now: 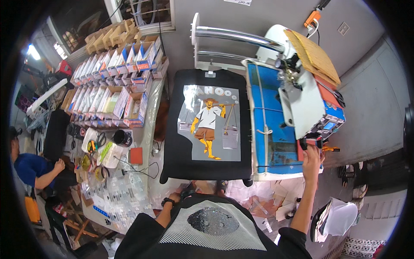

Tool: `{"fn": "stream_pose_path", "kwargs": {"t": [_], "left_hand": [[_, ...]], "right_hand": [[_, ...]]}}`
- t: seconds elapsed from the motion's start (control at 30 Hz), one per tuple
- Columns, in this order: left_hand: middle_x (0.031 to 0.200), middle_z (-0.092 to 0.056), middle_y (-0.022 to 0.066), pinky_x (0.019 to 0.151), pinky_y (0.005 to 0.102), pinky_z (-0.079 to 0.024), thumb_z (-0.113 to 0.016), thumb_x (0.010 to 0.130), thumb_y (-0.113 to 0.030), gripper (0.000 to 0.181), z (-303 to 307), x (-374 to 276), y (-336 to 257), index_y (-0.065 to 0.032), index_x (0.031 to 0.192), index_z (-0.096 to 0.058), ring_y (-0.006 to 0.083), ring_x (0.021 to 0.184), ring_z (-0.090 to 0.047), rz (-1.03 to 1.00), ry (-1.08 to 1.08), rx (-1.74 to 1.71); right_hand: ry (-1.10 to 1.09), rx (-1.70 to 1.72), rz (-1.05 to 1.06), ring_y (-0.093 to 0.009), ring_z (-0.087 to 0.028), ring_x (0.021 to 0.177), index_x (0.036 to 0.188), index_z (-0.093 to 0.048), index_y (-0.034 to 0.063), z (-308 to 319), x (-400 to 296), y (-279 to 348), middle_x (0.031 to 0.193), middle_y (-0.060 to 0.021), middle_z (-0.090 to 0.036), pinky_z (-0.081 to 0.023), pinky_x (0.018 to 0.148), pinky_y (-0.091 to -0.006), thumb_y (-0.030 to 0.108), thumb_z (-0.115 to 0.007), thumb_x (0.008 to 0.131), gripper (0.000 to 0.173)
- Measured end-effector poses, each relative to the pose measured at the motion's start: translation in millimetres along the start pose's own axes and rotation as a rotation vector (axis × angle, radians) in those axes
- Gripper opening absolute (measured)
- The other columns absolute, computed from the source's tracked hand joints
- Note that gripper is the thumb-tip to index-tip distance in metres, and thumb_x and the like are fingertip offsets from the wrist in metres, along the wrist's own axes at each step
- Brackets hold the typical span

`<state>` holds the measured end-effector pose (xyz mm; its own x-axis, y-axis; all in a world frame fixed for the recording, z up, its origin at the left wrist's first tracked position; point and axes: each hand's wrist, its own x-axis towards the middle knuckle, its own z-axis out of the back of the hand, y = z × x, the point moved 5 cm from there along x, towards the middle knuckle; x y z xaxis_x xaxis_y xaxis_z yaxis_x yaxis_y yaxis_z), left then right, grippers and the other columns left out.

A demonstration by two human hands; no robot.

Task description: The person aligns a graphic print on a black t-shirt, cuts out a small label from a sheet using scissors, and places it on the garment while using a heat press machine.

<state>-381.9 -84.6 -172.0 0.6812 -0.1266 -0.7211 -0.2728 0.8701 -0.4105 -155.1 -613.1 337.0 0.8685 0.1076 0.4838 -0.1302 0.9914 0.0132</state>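
Note:
A black T-shirt (207, 170) lies flat on the platen before me, bearing a transfer film (186, 111) with a cartoon figure in a hat. Right of it stands a heat press (309, 106) with a blue padded board (275, 126) beneath its white head. My right hand (311, 158) is at the front of the press head, its fingers on a black handle; how firmly they grip does not show. Near my waist, at the front of the shirt, my left hand (175, 197) wears a black watch; its fingers are partly hidden.
Cardboard boxes (111, 100) fill a rack at left. Scissors (101, 140), a black mug (122, 138) and tape lie on the table. Scraps of paper and film cover the floor. A person in blue (29, 168) sits far left. A stool (336, 220) stands at right.

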Motion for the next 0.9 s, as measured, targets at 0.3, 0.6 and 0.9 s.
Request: {"fn": "stream_pose_path", "kwargs": {"t": [0.3, 0.6, 0.9], "left_hand": [[0.116, -0.068, 0.0172, 0.093, 0.0441, -0.051, -0.054, 0.089, -0.031, 0.034, 41.0, 7.4, 5.5, -0.0144, 0.113, -0.072, 0.0363, 0.106, -0.065, -0.039, -0.032, -0.090], [0.108, -0.071, 0.0151, 0.089, 0.0410, -0.052, -0.063, 0.087, -0.032, 0.029, 30.3, 28.2, 37.7, -0.0134, 0.106, -0.074, 0.0306, 0.103, -0.068, -0.038, 0.129, -0.328], [0.105, -0.070, 0.0131, 0.085, 0.0404, -0.052, -0.057, 0.090, -0.031, 0.031, 27.1, 47.2, 45.7, -0.0138, 0.112, -0.071, 0.0309, 0.097, -0.066, -0.235, 0.125, 0.002]], "right_hand": [[-0.188, 0.184, -0.215, -0.026, -0.062, 0.099, 0.142, -0.040, 0.0102, -5.0, -0.3, 100.9, 0.103, -0.0056, -0.066, -0.033, 0.095, -0.0431, 0.021, -0.088, 0.062, 0.094], [0.000, 0.325, -0.384, -0.023, -0.063, 0.091, 0.155, -0.006, 0.0035, 2.7, 25.1, 205.9, 0.091, -0.0043, -0.066, -0.032, 0.092, -0.0417, 0.027, -0.097, 0.043, 0.146], [0.134, 0.303, -0.293, -0.024, -0.063, 0.077, 0.152, 0.003, -0.0022, -0.4, 37.8, 271.0, 0.082, -0.0026, -0.064, -0.034, 0.082, -0.0377, 0.026, -0.097, 0.042, 0.151]]}}
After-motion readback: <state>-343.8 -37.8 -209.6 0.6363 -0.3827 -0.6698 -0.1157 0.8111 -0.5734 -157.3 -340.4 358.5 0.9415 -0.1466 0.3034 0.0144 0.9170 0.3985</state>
